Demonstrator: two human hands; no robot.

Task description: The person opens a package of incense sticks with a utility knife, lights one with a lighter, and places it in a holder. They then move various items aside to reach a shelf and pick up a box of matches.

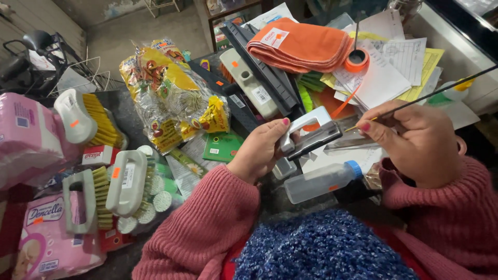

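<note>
Cluttered dark surface [124, 106], goods piled edge to edge; bare concrete floor [119, 31] beyond it at top left.

Left hand [259, 150]: fingers curled around a grey label gun [310, 132], thumb on its near side, gun lifted just above the surface at centre frame. Grip closed on it.

Right hand [415, 140]: pinched shut on a thin dark stick [441, 91], which runs up and right out of the fingers; its yellowish tip points toward the gun. Tip and gun are near each other; contact cannot be told.

Pink knit sleeves [207, 223] on both arms, blue fuzzy cloth [321, 249] at the lap.

Below the hands: clear plastic bottle [321, 181] with a blue cap, lying on its side.

Behind the gun: folded orange cloths [301, 46], an orange tape roll [357, 59] on loose papers [394, 67], and long dark and cream bars beside the cloths.

Left of centre: yellow snack bags [171, 93]. Far left: scrub brushes [124, 181] with cream handles and orange stickers, pink diaper packs [31, 140] beside and under them.
</note>
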